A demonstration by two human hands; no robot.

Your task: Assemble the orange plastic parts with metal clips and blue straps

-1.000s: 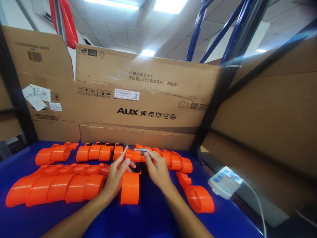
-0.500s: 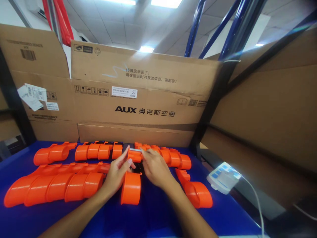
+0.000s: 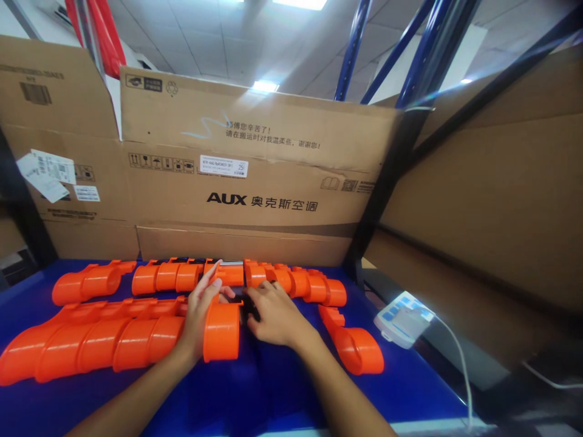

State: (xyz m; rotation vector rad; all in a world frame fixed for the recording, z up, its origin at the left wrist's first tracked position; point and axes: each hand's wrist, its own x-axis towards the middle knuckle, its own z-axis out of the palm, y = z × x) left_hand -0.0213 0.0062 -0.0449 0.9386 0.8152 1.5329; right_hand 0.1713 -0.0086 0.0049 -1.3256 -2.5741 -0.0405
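My left hand (image 3: 203,309) is closed around an orange plastic tape dispenser (image 3: 221,332). The rounded end of the dispenser faces me, and a grey toothed strip shows at what looks like its far end. Just to the right, my right hand (image 3: 276,312) has its fingers bent down at a small black part (image 3: 251,305) beside the dispenser. Those fingertips are partly hidden, so whether they grip the black part is unclear.
Rows of similar orange dispensers (image 3: 95,340) lie left on the blue tabletop (image 3: 291,394), with more (image 3: 298,284) behind my hands. One (image 3: 359,349) lies at right. A white device with a cable (image 3: 403,318) is at the right edge. Cardboard (image 3: 255,237) walls the back.
My right hand has come down from the toothed strip to the black part. The dispenser's rounded end has shifted left and slightly up in view, still in my left hand. The whole view has shifted slightly.
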